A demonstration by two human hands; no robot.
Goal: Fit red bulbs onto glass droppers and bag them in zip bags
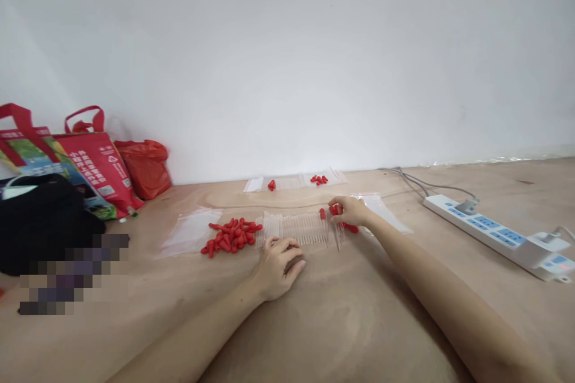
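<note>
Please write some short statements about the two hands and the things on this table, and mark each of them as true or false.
1. The left hand rests at the near edge of the row of clear tubes. True.
2. The right hand pinches red caps at the row's right end. True.
3. The pile of caps lies right of the row. False: it lies at the row's left end.
4. The power strip lies between the two hands. False: it lies far to the right, beyond the right hand.
5. Red bags stand against the wall on the left. True.
</note>
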